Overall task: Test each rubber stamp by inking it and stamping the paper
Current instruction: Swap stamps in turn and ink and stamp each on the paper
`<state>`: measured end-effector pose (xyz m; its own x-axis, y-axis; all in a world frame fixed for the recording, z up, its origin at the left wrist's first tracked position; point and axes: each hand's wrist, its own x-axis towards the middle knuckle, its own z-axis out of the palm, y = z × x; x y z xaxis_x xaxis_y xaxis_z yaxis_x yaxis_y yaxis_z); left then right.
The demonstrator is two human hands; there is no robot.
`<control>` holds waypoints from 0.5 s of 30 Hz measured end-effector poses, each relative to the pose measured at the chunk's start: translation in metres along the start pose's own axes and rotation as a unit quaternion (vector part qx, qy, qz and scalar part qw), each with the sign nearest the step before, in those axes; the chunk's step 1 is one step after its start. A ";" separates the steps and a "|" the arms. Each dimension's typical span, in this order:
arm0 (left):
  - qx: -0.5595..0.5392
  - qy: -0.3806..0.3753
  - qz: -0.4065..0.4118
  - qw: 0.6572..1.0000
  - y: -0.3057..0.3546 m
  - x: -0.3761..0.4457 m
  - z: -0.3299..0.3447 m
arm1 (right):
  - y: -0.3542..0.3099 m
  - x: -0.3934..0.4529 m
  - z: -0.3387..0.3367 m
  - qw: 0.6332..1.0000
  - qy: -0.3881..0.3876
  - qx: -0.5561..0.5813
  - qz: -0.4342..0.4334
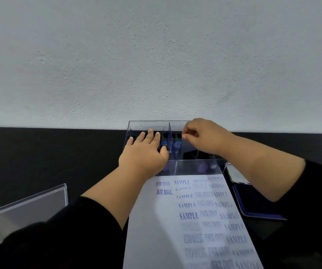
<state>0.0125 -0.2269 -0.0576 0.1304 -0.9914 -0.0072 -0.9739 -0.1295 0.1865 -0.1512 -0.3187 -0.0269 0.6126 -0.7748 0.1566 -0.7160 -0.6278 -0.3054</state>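
While blue-capped rubber stamps [164,144] stood in a clear divided box [191,166] at the table's [59,152] far edge, the left hand [143,154] lay over them with fingers spread. The right hand [204,135] curled, fingertips pinched together; what they pinched I couldn't tell. Printed paper [156,220] touched the box's near side, ink pad [253,204] rightward.

- Paper [156,220]: stamped in blue, "AIR MAIL" twice at the top left.
- "SAMPLE" repeated in columns.
- "EXPRESS" lower down, blurred.
- A middle column, too blurred to read.
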 end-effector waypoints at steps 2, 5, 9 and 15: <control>-0.003 -0.001 0.002 1.000 0.000 0.000 0.000 | 0.000 -0.010 -0.005 0.999 0.000 -0.022 -0.031; -0.002 -0.002 0.002 1.000 0.000 -0.001 0.000 | -0.004 -0.025 -0.013 0.998 -0.029 -0.041 -0.027; 0.002 0.000 0.001 1.000 0.001 0.000 0.001 | -0.016 -0.037 -0.017 0.983 -0.172 -0.056 0.042; 0.002 0.004 0.002 1.000 0.002 0.000 0.001 | -0.022 -0.037 -0.007 0.966 -0.230 -0.084 0.085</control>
<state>0.0105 -0.2274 -0.0586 0.1273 -0.9919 0.0013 -0.9754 -0.1249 0.1818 -0.1601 -0.2766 -0.0195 0.5371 -0.7770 -0.3281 -0.8402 -0.5271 -0.1272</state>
